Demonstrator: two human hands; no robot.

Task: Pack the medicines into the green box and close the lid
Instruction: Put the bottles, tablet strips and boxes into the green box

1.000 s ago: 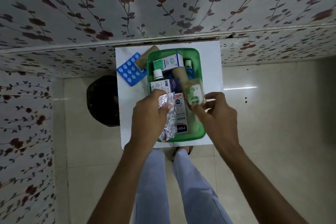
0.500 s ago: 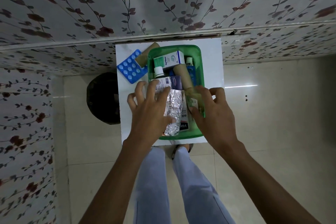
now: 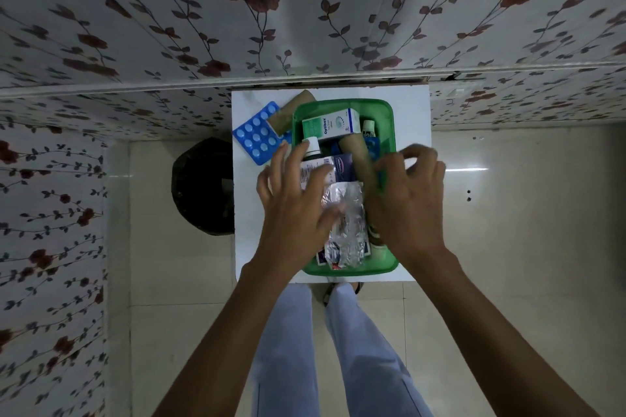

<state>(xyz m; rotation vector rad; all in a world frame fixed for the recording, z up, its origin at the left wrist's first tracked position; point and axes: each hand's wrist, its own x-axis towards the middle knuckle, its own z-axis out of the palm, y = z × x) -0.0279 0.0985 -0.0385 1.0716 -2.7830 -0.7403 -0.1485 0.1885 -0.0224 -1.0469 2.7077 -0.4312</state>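
1. Green box (image 3: 343, 269) sits frame centre on the white table (image 3: 411, 118), lid off, packed with medicines.
2. Left hand (image 3: 291, 203) above the box's left side, fingers spread wide, thumb touching the silver foil strip (image 3: 349, 213); gripping nothing.
3. Right hand (image 3: 408, 203) over the box's right rim, fingers curled and blurred; can't tell if it holds anything.
4. Green-white carton (image 3: 330, 123) lies across the box's upper end; white-capped bottle (image 3: 311, 149) just below it, beside the left fingertips.
5. Blue blister pack (image 3: 257, 137) and brown roll (image 3: 291, 112) on the table, upper left of the box, outside it.
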